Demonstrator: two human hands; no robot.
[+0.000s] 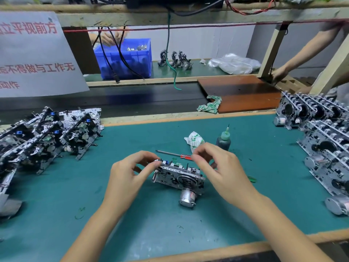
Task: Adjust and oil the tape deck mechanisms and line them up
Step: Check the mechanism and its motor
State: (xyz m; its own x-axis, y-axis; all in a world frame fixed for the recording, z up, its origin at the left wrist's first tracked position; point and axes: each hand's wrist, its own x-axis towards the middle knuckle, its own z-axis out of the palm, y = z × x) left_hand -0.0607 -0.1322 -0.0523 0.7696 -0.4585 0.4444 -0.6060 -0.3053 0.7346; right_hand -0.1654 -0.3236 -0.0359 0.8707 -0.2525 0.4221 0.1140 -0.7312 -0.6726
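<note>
Head view: on a green mat, a left hand pinches the left end of one tape deck, while the right hand, fingers curled, grips its right end. The deck stands on edge, long axis left to right, motor toward the camera. Just behind lie one screwdriver, one oil bottle and a crumpled rag. Deck stacks flank the mat, left and right; exact counts cannot be told. Beyond, a blue bin.
</note>
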